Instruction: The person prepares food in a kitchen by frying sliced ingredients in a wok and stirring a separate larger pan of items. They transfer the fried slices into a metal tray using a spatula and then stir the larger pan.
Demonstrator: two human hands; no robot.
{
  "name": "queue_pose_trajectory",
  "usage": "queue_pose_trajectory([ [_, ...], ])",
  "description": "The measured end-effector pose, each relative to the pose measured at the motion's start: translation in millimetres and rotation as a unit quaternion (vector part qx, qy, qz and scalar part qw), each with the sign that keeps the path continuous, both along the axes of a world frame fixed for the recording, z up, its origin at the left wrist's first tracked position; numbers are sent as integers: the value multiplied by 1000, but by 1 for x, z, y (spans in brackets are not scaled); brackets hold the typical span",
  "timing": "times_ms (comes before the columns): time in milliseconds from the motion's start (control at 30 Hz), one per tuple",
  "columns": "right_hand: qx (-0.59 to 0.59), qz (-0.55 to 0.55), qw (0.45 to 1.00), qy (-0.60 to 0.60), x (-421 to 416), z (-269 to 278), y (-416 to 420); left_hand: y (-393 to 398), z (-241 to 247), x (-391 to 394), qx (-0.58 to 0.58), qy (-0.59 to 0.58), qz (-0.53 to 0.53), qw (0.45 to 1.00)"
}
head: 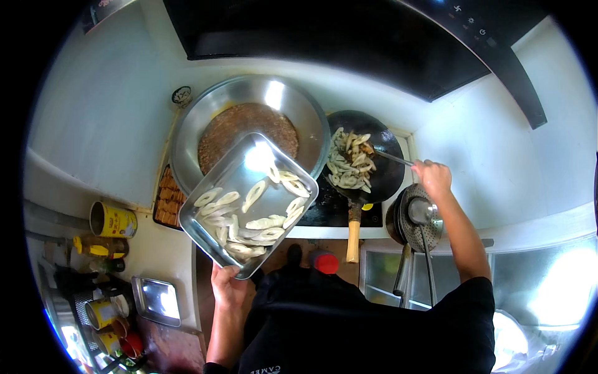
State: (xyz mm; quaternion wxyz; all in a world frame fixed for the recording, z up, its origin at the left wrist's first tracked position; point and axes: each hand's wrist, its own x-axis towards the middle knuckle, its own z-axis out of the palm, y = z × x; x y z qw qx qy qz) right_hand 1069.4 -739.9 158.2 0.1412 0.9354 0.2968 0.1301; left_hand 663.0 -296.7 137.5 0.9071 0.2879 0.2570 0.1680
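Note:
My left hand grips the near corner of a rectangular stainless steel tray, which overlaps a wide metal basin of brown liquid-like food. Slices of a pale, hollow vegetable, possibly lotus root, lie in the tray. On the right, my right hand is closed around the handle of a metal utensil. Its head is among similar slices in a black wok, beside some brown food. The wok's wooden handle points towards me.
A ladle and a perforated skimmer hang or rest right of the stove. Left are a tray of brown pieces, a yellow can, bottles and a small metal tray. A black range hood overhangs the stove.

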Motion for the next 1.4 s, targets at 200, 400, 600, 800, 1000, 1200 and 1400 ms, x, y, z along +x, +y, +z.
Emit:
queue_pose_trajectory([
  [200,-173,-117,965,157,60,11,-11,-6,10,-1,-5,6,18,1000],
  [400,129,-229,850,455,73,-126,-33,-15,16,-4,13,13,44,999],
  [600,264,-222,895,282,16,-138,44,-13,14,-9,43,31,52,997],
  [800,115,-45,992,13,3,-36,28,-10,5,-5,31,14,34,999],
  [1000,-95,-91,991,-1,63,-3,-7,-10,11,-5,17,11,38,999],
  [1200,-46,-175,971,156,99,-61,-22,-17,21,-5,22,26,48,998],
  [1400,117,-90,981,129,35,-72,23,-12,19,-7,42,22,46,998],
])
